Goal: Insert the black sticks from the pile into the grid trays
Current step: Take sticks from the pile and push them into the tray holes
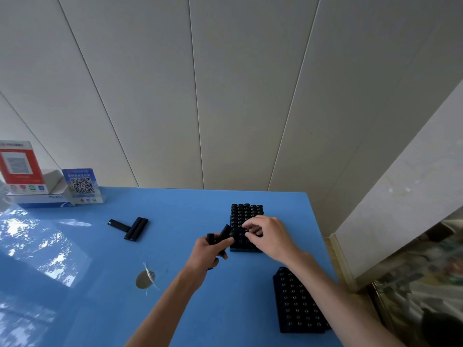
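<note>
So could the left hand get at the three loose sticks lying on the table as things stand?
Probably not yet: the left hand already grips sticks. The way to the loose sticks over the blue table looks free.

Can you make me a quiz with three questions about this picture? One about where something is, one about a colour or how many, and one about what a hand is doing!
1. Where do the loose sticks lie?
A. On the table, left of the hands
B. On top of the near tray
C. On the white box

2. What colour is the table?
A. Red
B. Blue
C. Green

3. What is the left hand doing?
A. Lying flat on the table
B. Pointing at the wall
C. Holding black sticks

Answers:
1. A: the loose sticks sit on the tabletop well to the left of both hands.
2. B: the whole tabletop is blue.
3. C: its fingers are curled round held sticks, while the right hand reaches over the far tray; the near tray is untouched.
</note>
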